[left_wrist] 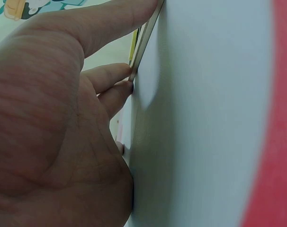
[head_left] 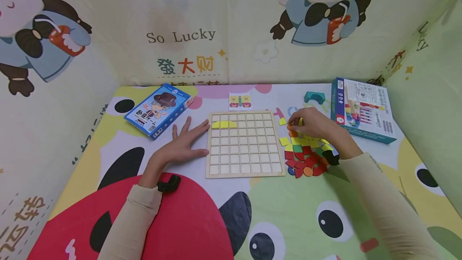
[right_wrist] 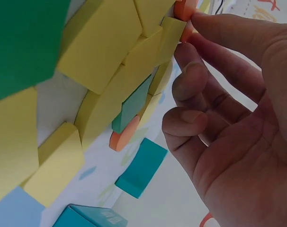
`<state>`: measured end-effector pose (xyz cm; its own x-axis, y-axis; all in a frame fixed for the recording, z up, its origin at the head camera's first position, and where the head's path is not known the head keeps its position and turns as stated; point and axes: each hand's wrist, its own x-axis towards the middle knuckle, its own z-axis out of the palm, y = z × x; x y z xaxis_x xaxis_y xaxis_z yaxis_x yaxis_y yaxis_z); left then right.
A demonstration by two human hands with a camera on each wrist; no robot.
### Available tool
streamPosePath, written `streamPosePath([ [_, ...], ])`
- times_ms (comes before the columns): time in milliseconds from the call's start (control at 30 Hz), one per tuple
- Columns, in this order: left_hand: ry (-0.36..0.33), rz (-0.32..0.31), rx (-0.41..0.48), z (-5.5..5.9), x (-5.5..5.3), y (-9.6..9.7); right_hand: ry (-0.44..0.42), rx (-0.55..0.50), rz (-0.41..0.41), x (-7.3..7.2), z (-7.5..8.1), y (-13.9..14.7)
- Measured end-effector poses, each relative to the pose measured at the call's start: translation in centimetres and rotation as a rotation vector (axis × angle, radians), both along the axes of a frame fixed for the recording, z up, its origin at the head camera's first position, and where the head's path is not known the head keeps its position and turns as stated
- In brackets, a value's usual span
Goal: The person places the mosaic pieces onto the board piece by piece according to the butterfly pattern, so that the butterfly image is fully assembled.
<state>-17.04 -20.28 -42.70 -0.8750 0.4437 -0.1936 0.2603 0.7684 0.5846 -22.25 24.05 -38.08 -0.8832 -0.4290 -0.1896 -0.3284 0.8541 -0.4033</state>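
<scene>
Evidently the right hand pinches an orange piece between thumb and index finger, the other fingers bending in towards the palm, just past the right edge of the grid board. That piece sits at the far end of a loose heap of coloured pieces, red ones mostly nearer the person, yellow ones farther off. It looks light, stiff and smooth-faced, so I'd expect it to slide over its neighbours if pressed from above; the visible thickness of its rim offers the better hold — two fingertips on opposite edges, faces left free. Breakage seems unlikely, though a hard squeeze could make it skid away. The left hand lies spread with its fingers extended, gripping nothing, thumb and fingertips touching the board's left edge. The board seems thin, rigid and light enough to shift under a nudge, so its side frame is the sensible place to steady it — not the cells. Three yellow pieces occupy the leftmost cells of the second row from the top, and a small butterfly card lies beyond the far edge.
</scene>
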Motion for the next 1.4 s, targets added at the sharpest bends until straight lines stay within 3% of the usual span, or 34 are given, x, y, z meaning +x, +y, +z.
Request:
streamPosePath([
  [1167, -0.003, 0.010, 0.003, 0.0, 0.1, 0.0, 0.025, 0.018, -0.069, -0.2, -0.6, -0.7],
  [1400, 0.003, 0.006, 0.013, 0.0, 0.1, -0.1, 0.060, 0.017, -0.044, -0.4, -0.4, -1.5],
])
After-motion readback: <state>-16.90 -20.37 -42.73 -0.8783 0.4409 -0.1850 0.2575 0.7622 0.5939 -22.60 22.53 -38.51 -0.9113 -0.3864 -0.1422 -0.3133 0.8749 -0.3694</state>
